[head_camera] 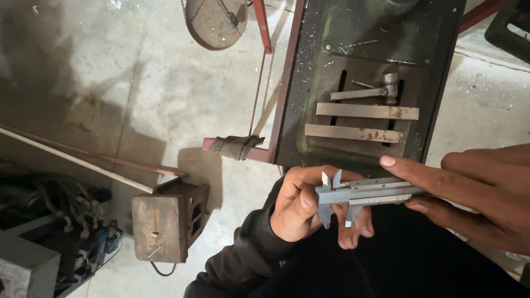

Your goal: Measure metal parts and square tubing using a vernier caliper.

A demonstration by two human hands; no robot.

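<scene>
the fingers of the left hand are wrapped round the head end of a vernier caliper, thumb on top near the jaws, the rest curled underneath, so that end looks pinned steady. the right hand comes in from the right and pinches the beam, index finger laid flat along the top edge, thumb below; my guess is that's the grip for working the slider while the other hand keeps the tool from twisting. it's held level out over the person's dark lap, in the air and not resting on anything.

the caliper itself is plain grey steel, a bit dull, small upper points sticking up and the two longer lower jaws hanging down with a narrow gap between them. can't see anything caught in that gap.

further out, beyond the hands, there's a dark green metal desk with slots in it, two flat steel bars lying side by side across them and a small hammer just above. on the concrete floor to the left sits a rusty boxy block, a long rod and a tangle of black cables.
</scene>
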